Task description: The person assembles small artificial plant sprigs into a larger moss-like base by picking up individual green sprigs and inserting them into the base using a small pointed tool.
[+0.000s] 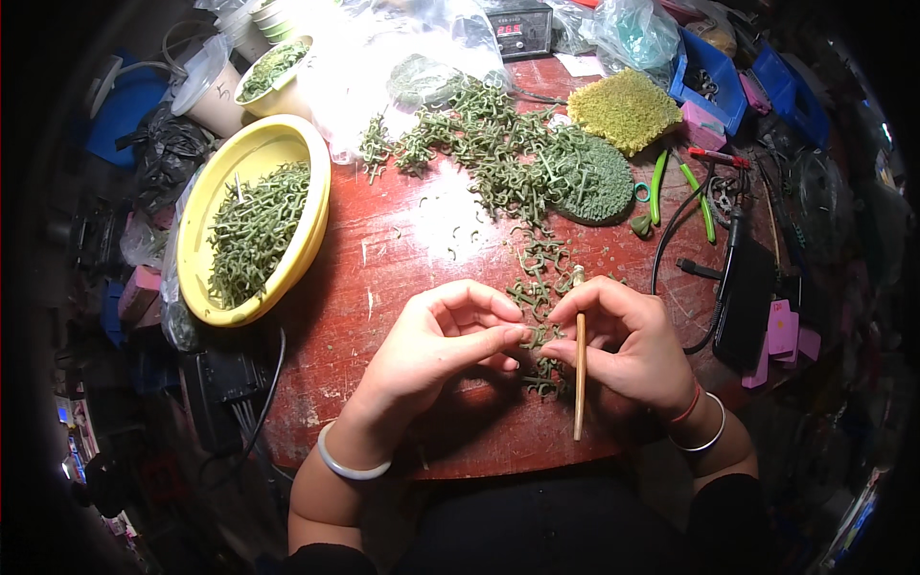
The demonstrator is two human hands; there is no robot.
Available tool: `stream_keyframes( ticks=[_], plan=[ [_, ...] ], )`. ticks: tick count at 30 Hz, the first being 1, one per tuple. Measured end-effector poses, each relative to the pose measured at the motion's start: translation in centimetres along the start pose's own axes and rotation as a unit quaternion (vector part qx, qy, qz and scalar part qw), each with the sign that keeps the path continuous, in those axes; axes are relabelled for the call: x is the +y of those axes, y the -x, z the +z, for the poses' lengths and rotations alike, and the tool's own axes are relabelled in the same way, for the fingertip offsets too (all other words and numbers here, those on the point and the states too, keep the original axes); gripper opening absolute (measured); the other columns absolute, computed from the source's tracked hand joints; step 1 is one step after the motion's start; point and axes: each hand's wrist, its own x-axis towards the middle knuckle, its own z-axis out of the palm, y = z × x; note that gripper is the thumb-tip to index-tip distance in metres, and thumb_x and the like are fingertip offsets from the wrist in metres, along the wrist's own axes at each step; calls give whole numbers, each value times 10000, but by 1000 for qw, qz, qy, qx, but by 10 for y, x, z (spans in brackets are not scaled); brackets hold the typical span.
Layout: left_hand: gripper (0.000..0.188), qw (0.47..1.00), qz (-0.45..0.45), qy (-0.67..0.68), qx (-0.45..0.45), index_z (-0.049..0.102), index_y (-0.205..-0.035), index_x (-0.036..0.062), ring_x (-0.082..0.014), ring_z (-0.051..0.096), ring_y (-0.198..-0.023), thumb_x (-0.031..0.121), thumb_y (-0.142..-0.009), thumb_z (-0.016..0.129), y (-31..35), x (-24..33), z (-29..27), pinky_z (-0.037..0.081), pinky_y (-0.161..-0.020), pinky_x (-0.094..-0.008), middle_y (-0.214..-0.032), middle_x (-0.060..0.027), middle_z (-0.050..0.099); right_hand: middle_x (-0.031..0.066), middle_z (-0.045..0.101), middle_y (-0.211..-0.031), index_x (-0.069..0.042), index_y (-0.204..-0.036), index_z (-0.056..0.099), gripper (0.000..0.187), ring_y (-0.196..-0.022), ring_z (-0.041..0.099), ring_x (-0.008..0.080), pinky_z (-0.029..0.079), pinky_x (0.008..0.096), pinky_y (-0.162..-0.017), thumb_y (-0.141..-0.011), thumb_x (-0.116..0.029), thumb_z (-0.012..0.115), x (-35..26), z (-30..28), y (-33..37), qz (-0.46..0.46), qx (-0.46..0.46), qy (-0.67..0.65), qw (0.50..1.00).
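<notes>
My right hand [628, 340] is closed around a thin wooden-handled stick tool [580, 383], held upright between thumb and fingers. Its lower end points toward the table's front edge, and a pale tip shows above the fingers. Just to the left, my left hand [436, 335] has thumb and fingers brought close together in a pinch; whatever is between them is too small to make out. Under and between both hands lie small curved green pieces [544, 383]. A trail of them leads back to a larger heap of green pieces [484, 134] on the red table [383, 268].
A yellow basin [321, 163] of similar pieces stands at left. Behind the heap are a round green textured pad [599, 187] and a yellow sponge-like block [623, 110]. Green-handled tools [658, 187], a black cable [671, 225] and blue bins [709, 81] are at right.
</notes>
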Motion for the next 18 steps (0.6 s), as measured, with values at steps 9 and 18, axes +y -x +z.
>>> stream_keyframes(
  ticks=[9, 18],
  plan=[
    [166, 1000, 9, -1, -8, 645, -1096, -28, -164, 715, -934, -9, -944, 709, -1, -2, -3, 618, -793, -303, -1026, -102, 712, -41, 642, -745, -27, -1025, 670, 258, -622, 546, -35, 422, 150, -532, -867, -131, 844, -4, 1, 0, 61, -15, -22, 998],
    [189, 1000, 9, 4, -5, 631, -1111, -48, -187, 725, -921, -19, -941, 709, -3, -5, -3, 618, -824, -303, -1030, -126, 713, -52, 641, -742, -27, -1011, 666, 245, -619, 538, -44, 415, 143, -522, -868, -121, 841, -3, 3, 1, 80, -13, -28, 996]
  ],
)
